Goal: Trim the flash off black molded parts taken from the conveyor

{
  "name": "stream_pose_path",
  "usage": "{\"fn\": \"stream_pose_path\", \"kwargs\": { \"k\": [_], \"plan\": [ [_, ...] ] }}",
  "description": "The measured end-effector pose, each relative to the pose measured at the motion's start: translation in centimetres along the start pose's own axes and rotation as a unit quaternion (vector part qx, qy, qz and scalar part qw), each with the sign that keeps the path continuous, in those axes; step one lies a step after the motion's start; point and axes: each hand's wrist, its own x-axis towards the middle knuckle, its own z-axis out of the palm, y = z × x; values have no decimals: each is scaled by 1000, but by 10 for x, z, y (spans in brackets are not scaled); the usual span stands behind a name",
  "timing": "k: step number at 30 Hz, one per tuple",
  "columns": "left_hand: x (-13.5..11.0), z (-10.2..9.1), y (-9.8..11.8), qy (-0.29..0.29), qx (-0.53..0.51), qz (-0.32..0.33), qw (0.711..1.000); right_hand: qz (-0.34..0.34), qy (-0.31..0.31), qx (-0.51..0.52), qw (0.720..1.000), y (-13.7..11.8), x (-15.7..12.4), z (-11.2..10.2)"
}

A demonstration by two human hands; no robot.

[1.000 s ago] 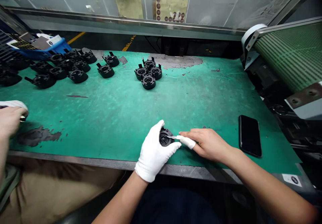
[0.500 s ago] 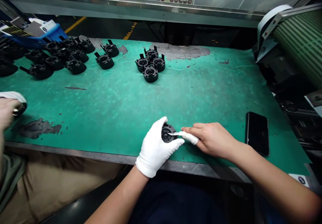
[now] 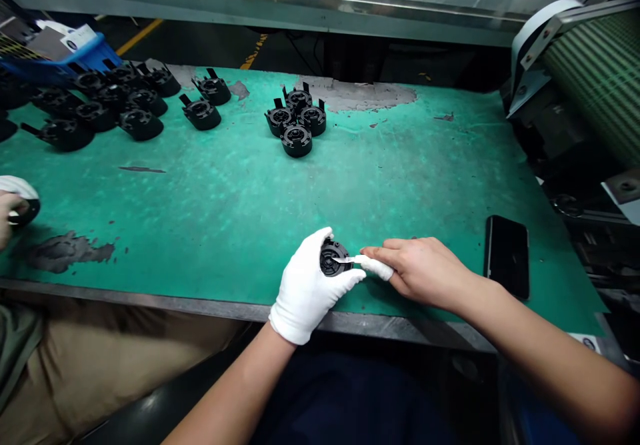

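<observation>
My left hand [image 3: 305,286], in a white glove, is closed around a round black plastic part [image 3: 332,259] near the front edge of the green mat [image 3: 240,198]. My bare right hand [image 3: 423,270] pinches a small white-wrapped blade tool [image 3: 367,264], and its metal tip rests on the face of the part. Both hands sit low over the mat, just in from the table's metal edge.
Three black parts [image 3: 296,123] cluster at the mat's far middle, and several more [image 3: 110,101] lie at the far left by a blue bin [image 3: 60,58]. A black phone [image 3: 507,255] lies at the right. A co-worker's hand [image 3: 10,208] works at the left edge. A green conveyor [image 3: 590,78] stands on the right.
My hands have stayed together on the part while the blade tip shifted slightly on its face. The view has tilted down a little. The co-worker's hand has drawn back toward the left edge.
</observation>
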Motion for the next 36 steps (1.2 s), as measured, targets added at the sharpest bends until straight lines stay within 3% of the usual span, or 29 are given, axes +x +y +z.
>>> {"fn": "stream_pose_path", "kwargs": {
  "k": [13, 24, 28, 30, 34, 36],
  "plan": [
    [0, 2, -1, 2, 0, -12, 1000, 111, 9, -24, 994, -32, -18, 10],
    [2, 1, -4, 18, 17, 41, 999, 14, 29, 57, 998, -2, -9, 9],
    [5, -1, -2, 5, 20, 41, 999, 57, 54, -4, 997, -4, -6, 14],
    [12, -11, -2, -38, 25, 60, 997, 73, 77, 18, 994, -5, -10, 20],
    [28, -53, -8, -215, 32, 174, 960, 45, 105, 175, 978, 1, -26, 32],
    [26, -72, -10, -205, 15, 184, 961, 41, 102, 210, 971, 2, -32, 35]
  ]
}}
